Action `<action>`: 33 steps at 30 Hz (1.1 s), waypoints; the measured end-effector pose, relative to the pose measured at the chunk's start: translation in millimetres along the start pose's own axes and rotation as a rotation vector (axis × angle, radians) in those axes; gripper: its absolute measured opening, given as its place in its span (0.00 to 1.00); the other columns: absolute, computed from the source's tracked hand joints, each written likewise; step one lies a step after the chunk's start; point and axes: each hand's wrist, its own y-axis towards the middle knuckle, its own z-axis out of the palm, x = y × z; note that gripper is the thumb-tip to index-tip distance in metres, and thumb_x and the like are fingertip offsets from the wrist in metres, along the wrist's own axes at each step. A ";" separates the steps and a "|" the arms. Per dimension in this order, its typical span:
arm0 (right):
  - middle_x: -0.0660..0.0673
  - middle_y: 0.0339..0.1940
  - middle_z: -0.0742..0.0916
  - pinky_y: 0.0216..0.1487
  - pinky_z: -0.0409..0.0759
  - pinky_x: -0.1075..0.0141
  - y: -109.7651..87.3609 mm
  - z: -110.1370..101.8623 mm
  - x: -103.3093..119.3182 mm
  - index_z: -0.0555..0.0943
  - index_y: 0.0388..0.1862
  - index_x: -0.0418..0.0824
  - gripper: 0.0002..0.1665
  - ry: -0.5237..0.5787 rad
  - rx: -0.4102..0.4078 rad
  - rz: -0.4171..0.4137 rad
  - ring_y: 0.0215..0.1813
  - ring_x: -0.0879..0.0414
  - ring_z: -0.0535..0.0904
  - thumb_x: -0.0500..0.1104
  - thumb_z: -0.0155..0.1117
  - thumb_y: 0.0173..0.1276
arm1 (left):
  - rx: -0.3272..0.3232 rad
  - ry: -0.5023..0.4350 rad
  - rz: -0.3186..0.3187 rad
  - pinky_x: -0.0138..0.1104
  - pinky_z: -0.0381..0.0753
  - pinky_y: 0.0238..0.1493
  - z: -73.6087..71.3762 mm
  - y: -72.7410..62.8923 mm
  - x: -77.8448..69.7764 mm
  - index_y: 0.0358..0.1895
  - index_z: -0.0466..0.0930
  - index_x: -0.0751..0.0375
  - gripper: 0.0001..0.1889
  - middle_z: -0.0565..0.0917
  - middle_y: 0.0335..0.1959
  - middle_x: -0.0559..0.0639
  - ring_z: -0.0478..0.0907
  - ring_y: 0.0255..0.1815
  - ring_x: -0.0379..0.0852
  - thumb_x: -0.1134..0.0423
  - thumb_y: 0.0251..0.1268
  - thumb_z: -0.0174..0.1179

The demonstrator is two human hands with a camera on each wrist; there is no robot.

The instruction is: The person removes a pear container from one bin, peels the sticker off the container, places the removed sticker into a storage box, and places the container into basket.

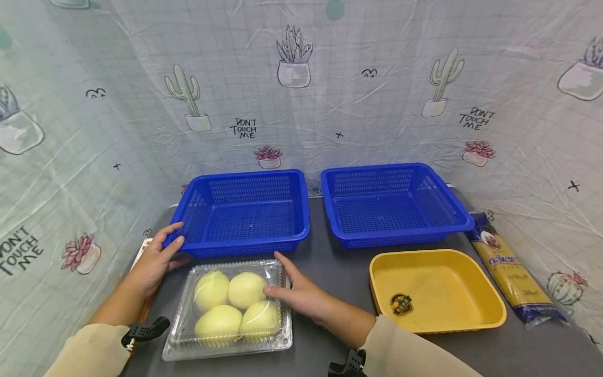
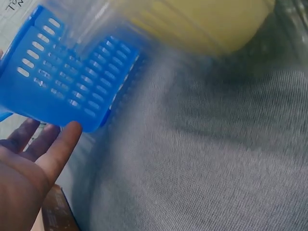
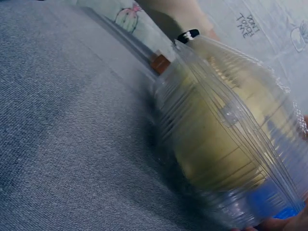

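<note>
A clear plastic clamshell box with several pale yellow round fruits stands in front of the left blue basket. My right hand grips the box's right side, its thumb on the lid and index finger at the back corner. In the right wrist view the clamshell looks tilted, with a few fingertips at the lower right. My left hand is at the basket's front left corner. Its fingers are extended right beneath that corner in the left wrist view.
Another blue basket stands at the back right. In front of it lies a yellow tray with a dark sticker. A yellow and blue packet lies along the right edge. A brown box lies by my left hand. Patterned curtains surround the grey surface.
</note>
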 end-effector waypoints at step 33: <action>0.35 0.87 0.58 0.58 0.75 0.25 -18.1 -28.8 22.9 0.62 0.86 0.49 0.50 0.274 -0.002 0.122 0.76 0.28 0.64 0.40 0.73 0.67 | -0.270 -0.046 -0.091 0.34 0.88 0.46 33.3 -13.2 -12.4 0.88 0.49 0.54 0.34 0.52 0.84 0.68 0.73 0.66 0.47 0.53 0.88 0.50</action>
